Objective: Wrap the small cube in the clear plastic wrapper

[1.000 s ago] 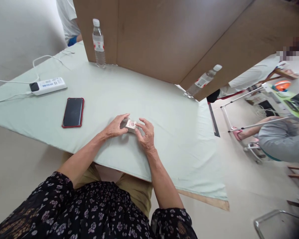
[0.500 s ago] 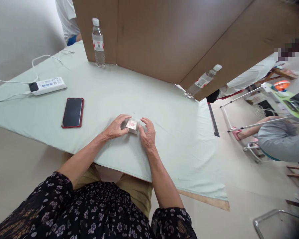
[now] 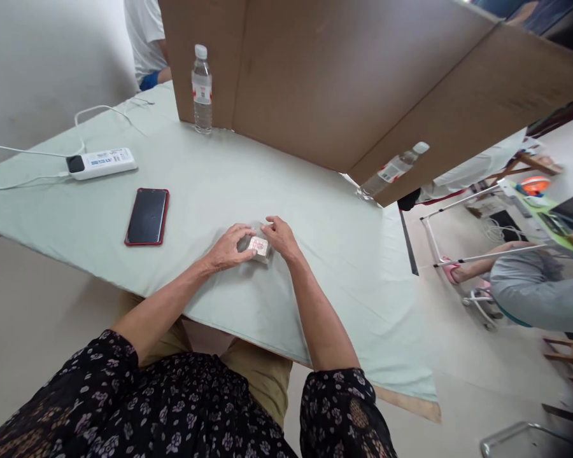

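Note:
A small pale box [image 3: 258, 247] with red print on top sits on the cloth-covered table in front of me. My left hand [image 3: 232, 247] holds its left side, thumb on the near edge and fingers at the far edge. At the box's far right corner is my right hand [image 3: 280, 238], thumb and forefinger drawn close together. Something whitish shows between those fingertips, too small to name. Part of the box is hidden by my fingers.
A dark phone with a red case [image 3: 147, 217] lies to the left, near a white power strip [image 3: 106, 163] with cables. Two water bottles [image 3: 202, 95] stand against a tall cardboard screen [image 3: 305, 83]. A seated person's leg [image 3: 472, 264] shows at the right.
My right hand has moved from the box's right side to its far corner, and its fingers have closed in. My left hand stays at the box. The view has shifted slightly.

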A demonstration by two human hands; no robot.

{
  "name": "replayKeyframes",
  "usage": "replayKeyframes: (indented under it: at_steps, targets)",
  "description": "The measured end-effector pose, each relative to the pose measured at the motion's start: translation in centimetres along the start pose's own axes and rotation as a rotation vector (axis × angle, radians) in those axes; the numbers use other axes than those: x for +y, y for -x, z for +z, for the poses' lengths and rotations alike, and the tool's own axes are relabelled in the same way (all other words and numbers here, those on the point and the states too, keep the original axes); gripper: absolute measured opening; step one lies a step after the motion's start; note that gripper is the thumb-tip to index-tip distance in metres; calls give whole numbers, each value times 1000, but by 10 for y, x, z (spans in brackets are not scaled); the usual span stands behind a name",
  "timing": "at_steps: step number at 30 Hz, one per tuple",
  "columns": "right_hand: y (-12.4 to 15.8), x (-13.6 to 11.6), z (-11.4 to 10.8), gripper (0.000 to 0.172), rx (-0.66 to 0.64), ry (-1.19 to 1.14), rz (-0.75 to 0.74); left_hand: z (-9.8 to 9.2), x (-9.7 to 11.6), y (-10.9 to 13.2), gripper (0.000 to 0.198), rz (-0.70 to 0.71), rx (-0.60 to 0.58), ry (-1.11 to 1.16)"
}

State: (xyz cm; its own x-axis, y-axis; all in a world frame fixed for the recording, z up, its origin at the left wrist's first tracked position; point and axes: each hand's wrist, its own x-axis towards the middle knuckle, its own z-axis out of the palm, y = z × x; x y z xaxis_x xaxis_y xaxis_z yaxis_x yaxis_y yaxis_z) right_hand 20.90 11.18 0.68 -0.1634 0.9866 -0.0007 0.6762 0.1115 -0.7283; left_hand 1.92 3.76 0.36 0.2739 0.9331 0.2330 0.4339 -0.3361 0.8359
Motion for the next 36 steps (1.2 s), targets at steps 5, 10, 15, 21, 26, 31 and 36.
replayKeyframes:
  at_steps: [5, 10, 15, 21, 26, 31, 36]
  targets:
    - [-4, -1, 4, 42, 14, -292, 24, 2, 0, 0, 39, 10, 40, 4]
    - [9, -11, -7, 36, 42, -311, -85, 4, 0, -4, 35, -30, 58, 57]
    - [36, -27, -11, 31, 132, -141, -215, 4, 0, -7, 36, -131, 75, 108]
    - [69, -30, -2, 29, 193, 218, -377, 5, -1, -6, 43, -143, 62, 199]
    - [87, -23, 3, 30, 210, 422, -511, 7, -4, -5, 52, -91, 22, 221]
    - [98, -12, 4, 36, 197, 486, -642, 8, -6, -5, 45, -54, 41, 172]
    - [101, -9, 5, 37, 188, 446, -621, 8, -3, -5, 29, 27, 57, 116]
